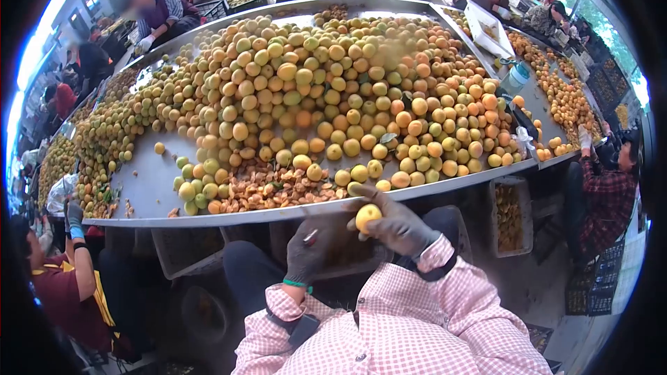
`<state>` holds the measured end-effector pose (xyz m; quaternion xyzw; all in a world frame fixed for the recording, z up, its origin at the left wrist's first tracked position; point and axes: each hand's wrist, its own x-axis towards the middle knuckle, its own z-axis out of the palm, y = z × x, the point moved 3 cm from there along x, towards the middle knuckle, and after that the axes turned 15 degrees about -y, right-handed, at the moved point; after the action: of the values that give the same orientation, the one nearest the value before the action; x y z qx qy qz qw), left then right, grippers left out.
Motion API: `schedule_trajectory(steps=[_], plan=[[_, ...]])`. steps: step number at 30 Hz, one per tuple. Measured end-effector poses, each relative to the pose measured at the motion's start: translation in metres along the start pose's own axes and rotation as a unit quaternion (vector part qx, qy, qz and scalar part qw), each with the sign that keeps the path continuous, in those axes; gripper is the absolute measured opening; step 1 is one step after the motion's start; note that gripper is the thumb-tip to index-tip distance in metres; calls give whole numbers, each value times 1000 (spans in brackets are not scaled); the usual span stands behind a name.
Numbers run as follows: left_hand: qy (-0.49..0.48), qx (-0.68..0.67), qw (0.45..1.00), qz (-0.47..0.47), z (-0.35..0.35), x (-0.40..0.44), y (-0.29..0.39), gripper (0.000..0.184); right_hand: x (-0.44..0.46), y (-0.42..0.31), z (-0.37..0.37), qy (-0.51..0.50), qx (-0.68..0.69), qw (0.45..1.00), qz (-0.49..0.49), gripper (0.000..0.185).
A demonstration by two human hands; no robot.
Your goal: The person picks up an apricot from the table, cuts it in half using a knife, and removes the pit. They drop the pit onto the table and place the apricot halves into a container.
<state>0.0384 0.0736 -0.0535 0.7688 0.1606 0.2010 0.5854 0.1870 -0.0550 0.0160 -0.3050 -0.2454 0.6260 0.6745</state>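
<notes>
Pink checked shirt (399, 326): nearest of all, the wearer's own, sleeves reaching toward the table edge.
Left hand (306, 246): dark glove, fingers partly curled and blurred; a small bright thing shows near the thumb, but I cannot tell what it is or whether it is gripped.
Right hand (404, 229): dark glove, fingers closed round one fruit.
Yellow fruit (368, 218): in the right hand, just short of the table edge, between the two hands; the side that shows looks whole, so work on this one seems hardly begun, though its hidden side may differ.
Crate (495, 219): under the table to the right, with yellowish-brown contents too small to make out.
Table (149, 173): grey, its near edge just beyond the hands.
Brown pieces (271, 191): a low bank along that edge, looking like split fruit or scraps; probably the part already done.
Fruit heap (292, 83): whole, yellow, green and orange, spread over most of the table; far more appears left than done.
Bottle (515, 78): on the right, beyond the heap.
</notes>
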Motion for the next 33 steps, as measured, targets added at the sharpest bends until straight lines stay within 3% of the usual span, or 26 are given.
schedule_trajectory(steps=[1,2,4,5,7,8,10,11,12,13,14,15,16,17,18,19,21,22,23,24,25,27,30,33], plan=[[-42,165,985,3,0,0,18,23,1,14,8,25,-45,998,19,62],[-40,168,985,-5,0,-1,36,23,3,28,16,49,-91,994,37,58],[-125,158,979,3,9,-1,71,32,4,57,20,63,-223,973,12,44],[-123,158,980,-1,9,-7,70,32,-1,61,23,100,-270,958,-3,28],[-209,149,962,-94,14,-23,59,39,-4,65,19,105,-299,948,-31,24],[-209,150,962,-96,14,-29,54,39,-6,65,17,113,-331,935,-64,19],[-259,32,958,-120,19,-38,36,46,-13,63,14,117,-328,937,-38,16],[-276,-33,960,-29,18,-39,25,48,-17,61,14,128,-237,963,-22,16],[-276,-35,960,-32,13,-41,29,48,-21,59,14,139,-143,980,-4,16],[-317,-256,895,-184,12,-44,32,47,-25,56,13,149,-92,985,6,15],[-333,-458,759,-322,13,-52,36,46,-30,55,9,151,-89,984,9,15],[-345,-558,689,-307,10,-53,42,43,-32,51,10,103,-66,992,10,18],[-345,-559,689,-307,9,-55,41,43,-31,46,13,55,-43,998,9,20],[-337,-528,724,-288,8,-57,40,40,-38,43,19,55,-53,995,57,31],[-329,-496,757,-269,7,-55,43,37,-39,40,23,56,-53,995,56,31],[-330,-496,756,-270,4,-54,47,37,-41,39,27,52,-84,994,38,33],[-264,-385,849,-248,-7,-49,53,34,-47,42,27,44,-132,990,34,42],[-263,-386,849,-249,-2,-48,51,34,-49,44,27,44,-132,990,36,42],[-219,-255,937,-98,3,-44,53,31,-50,45,31,46,-161,985,26,43],[-164,-110,979,58,3,-41,64,28,-52,46,35,48,-190,980,17,44],[-161,-109,979,56,1,-42,69,28,-51,47,42,52,-171,984,-8,45],[-220,106,970,14,-2,-44,83,29,-48,55,43,47,-191,980,-40,40],[-207,215,954,15,-4,-44,89,33,-45,53,47,46,-262,959,-96,32],[-222,247,943,-6,-5,-44,90,31,-47,54,50,37,-307,949,-61,46]])
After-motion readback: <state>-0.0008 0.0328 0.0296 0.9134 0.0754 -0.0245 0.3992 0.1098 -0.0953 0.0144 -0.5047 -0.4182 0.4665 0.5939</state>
